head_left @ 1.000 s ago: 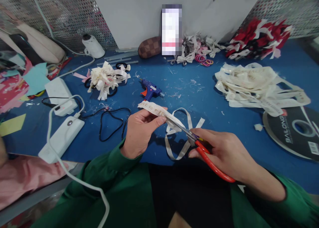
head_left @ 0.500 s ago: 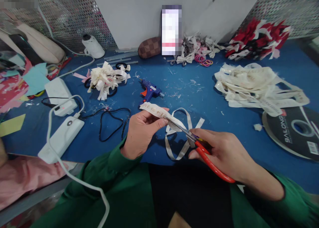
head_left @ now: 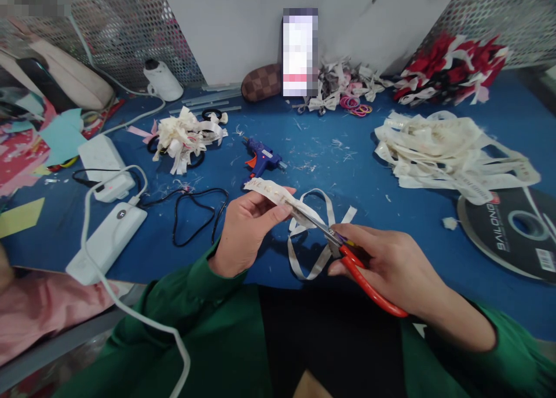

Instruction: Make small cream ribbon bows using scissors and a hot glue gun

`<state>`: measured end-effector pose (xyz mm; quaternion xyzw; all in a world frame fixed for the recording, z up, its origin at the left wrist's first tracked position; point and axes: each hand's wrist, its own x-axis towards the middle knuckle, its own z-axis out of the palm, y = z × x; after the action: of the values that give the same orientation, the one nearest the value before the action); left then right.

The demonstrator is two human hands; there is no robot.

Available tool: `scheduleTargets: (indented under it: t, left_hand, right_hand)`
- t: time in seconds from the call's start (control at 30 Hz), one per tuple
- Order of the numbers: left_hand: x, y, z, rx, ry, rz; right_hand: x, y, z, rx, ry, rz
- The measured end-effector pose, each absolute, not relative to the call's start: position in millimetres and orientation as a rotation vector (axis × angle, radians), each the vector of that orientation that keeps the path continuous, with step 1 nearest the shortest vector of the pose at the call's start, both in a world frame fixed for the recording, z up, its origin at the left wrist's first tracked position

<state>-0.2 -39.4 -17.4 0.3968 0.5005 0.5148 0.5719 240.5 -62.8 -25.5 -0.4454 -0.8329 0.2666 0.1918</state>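
Observation:
Between the thumb and fingers of my left hand (head_left: 251,227) is a cream printed ribbon (head_left: 269,190), its free end pointing up and left. My right hand (head_left: 391,265) grips red-handled scissors (head_left: 362,279), whose metal blades lie along the ribbon close to my left thumb. Whether the blades are fully closed cannot be made out. Below the blades, a narrow white ribbon (head_left: 299,262) loops on the blue table. A blue glue gun (head_left: 263,157) with an orange trigger lies just beyond my left hand.
Cream ribbons (head_left: 438,149) are heaped at right beside a black spool (head_left: 508,230). Ribbon bows (head_left: 182,134) lie at left, near a white power bank (head_left: 106,241) with cables. A phone (head_left: 299,53) leans at the back against a checkered pouch (head_left: 262,83). Red-and-white ribbons (head_left: 452,68) are piled back right.
Almost nothing differs. My hands, the ribbon and the scissors stay in nearly the same place, with only a very slight shift of the view and the scissor handles.

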Motion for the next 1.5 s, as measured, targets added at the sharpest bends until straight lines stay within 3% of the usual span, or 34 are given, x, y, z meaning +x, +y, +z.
scheduleTargets:
  t: [0.63,1.5]
  left_hand:
    - [0.6,-38.3,-15.7,0.903,1.219,1.253]
    - [2.1,-38.5,-18.4,0.901,1.167,1.225]
  right_hand:
    - [240.2,-61.0,-23.1,-1.274,-2.386,0.649]
    - [238.7,-61.9,-25.1,-1.251,-2.34,0.844]
